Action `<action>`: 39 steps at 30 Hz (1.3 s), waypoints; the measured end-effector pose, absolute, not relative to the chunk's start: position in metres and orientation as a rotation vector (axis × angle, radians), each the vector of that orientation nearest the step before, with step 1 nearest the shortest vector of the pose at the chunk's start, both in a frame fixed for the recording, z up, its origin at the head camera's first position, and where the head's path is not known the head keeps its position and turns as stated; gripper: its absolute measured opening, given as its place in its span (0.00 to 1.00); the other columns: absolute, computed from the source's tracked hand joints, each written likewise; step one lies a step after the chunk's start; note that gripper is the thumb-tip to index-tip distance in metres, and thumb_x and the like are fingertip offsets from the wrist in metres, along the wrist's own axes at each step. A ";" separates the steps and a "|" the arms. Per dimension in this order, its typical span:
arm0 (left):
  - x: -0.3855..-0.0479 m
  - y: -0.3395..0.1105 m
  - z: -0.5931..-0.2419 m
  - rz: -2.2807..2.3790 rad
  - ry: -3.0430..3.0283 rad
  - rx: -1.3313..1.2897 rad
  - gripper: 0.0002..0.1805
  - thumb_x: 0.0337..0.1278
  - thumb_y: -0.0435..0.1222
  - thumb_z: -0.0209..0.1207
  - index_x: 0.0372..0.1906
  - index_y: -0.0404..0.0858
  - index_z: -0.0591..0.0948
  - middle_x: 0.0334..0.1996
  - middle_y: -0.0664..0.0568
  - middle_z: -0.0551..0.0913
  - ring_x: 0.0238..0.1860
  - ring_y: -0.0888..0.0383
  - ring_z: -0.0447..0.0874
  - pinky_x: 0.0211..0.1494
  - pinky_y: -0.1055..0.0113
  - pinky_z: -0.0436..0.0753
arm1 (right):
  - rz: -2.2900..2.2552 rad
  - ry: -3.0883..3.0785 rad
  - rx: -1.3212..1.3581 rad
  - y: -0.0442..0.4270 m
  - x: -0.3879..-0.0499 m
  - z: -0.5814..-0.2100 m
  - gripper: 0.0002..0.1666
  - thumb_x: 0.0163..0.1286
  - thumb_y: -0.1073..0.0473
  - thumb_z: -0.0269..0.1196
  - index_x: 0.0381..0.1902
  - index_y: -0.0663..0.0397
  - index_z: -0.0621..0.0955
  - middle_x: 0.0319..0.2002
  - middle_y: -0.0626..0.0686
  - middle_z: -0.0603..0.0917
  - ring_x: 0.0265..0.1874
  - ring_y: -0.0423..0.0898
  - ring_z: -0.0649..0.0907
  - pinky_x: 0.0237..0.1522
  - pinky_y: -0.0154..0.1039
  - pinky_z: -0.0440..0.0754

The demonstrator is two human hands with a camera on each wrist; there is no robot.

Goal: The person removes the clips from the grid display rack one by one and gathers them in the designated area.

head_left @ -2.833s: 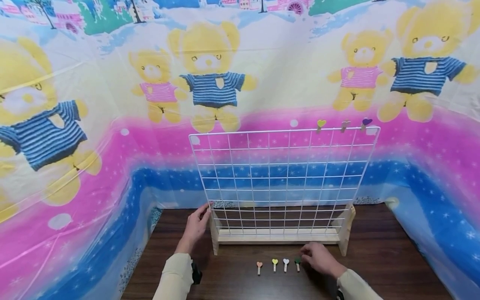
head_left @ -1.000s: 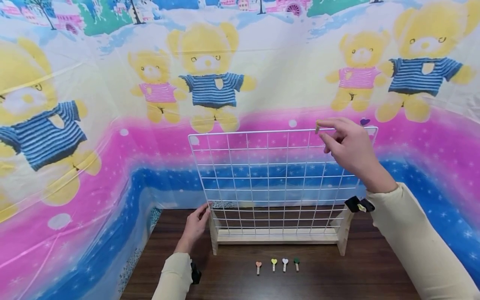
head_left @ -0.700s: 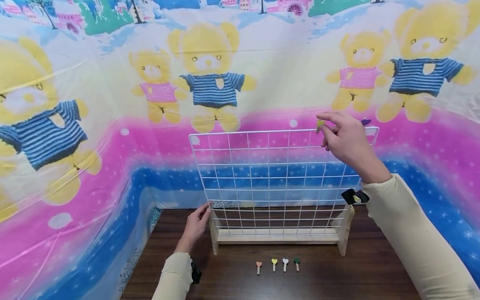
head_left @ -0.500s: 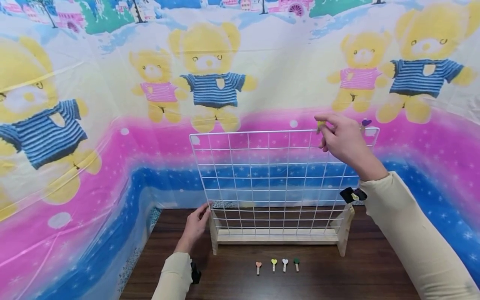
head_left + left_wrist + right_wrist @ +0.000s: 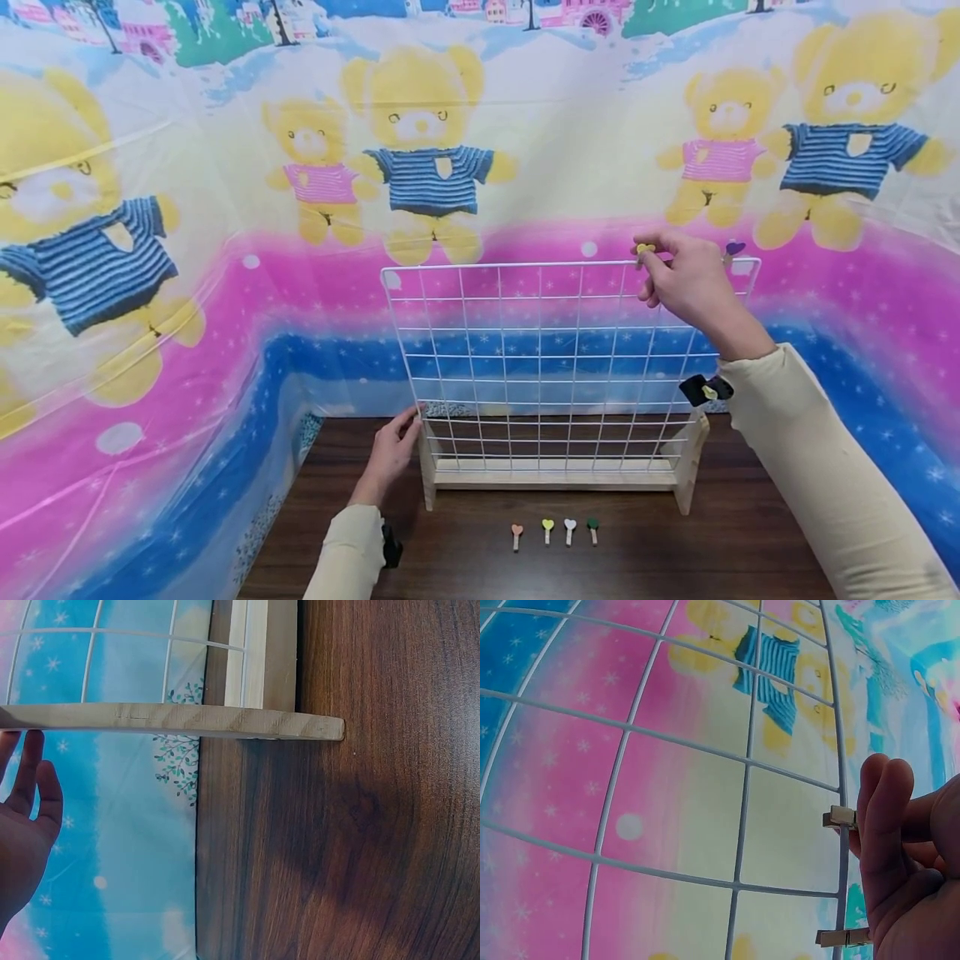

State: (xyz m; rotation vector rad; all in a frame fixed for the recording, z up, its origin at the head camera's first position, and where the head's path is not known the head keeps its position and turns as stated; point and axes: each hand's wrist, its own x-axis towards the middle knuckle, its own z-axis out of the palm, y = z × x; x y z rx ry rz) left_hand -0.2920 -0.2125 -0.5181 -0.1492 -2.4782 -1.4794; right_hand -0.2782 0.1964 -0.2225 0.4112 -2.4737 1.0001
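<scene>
My right hand (image 5: pixel 693 279) pinches a yellow heart clothespin (image 5: pixel 644 249) at the top wire of a white wire grid (image 5: pixel 558 356). In the right wrist view, the wooden jaws of that clothespin (image 5: pixel 841 817) sit across the wire, and a second clothespin (image 5: pixel 844 937) is clipped beside it. A purple heart clothespin (image 5: pixel 734 248) stands near the grid's right corner. My left hand (image 5: pixel 393 446) touches the left side of the wooden stand (image 5: pixel 555 479); in the left wrist view its fingertips meet the upright (image 5: pixel 225 720), with the thumb out of sight.
On the dark wooden table (image 5: pixel 465 567), before the stand, lie several heart clothespins in a row: orange (image 5: pixel 517 531), yellow (image 5: pixel 548 527), white (image 5: pixel 570 527) and green (image 5: pixel 593 527). A printed teddy-bear cloth (image 5: pixel 555 167) hangs behind and at both sides.
My right hand has risen from beside the green clothespin on the table to the yellow one on the grid's top wire. Lately that yellow heart has turned slightly between the fingers. My left hand stays put.
</scene>
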 end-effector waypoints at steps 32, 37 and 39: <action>-0.294 -0.213 -0.519 -1.503 -2.481 -0.121 0.19 0.70 0.38 0.50 0.62 0.46 0.75 0.47 0.44 0.80 0.42 0.52 0.76 0.39 0.60 0.74 | 1.061 -2.415 0.544 0.213 -0.234 -0.254 0.15 0.71 0.52 0.57 0.51 0.49 0.82 0.19 0.52 0.80 0.16 0.48 0.78 0.12 0.36 0.70; -0.294 -0.213 -0.521 -1.492 -2.490 -0.126 0.19 0.71 0.37 0.49 0.63 0.44 0.75 0.46 0.45 0.80 0.42 0.52 0.76 0.39 0.60 0.75 | 1.046 -2.467 0.596 0.220 -0.225 -0.285 0.13 0.71 0.56 0.57 0.51 0.50 0.81 0.18 0.49 0.79 0.14 0.44 0.77 0.15 0.37 0.75; -0.294 -0.214 -0.520 -1.490 -2.493 -0.123 0.19 0.70 0.37 0.50 0.63 0.44 0.75 0.45 0.45 0.81 0.41 0.52 0.76 0.39 0.61 0.74 | 1.031 -2.498 0.608 0.223 -0.222 -0.301 0.13 0.71 0.58 0.57 0.51 0.50 0.81 0.17 0.48 0.78 0.14 0.44 0.77 0.15 0.37 0.75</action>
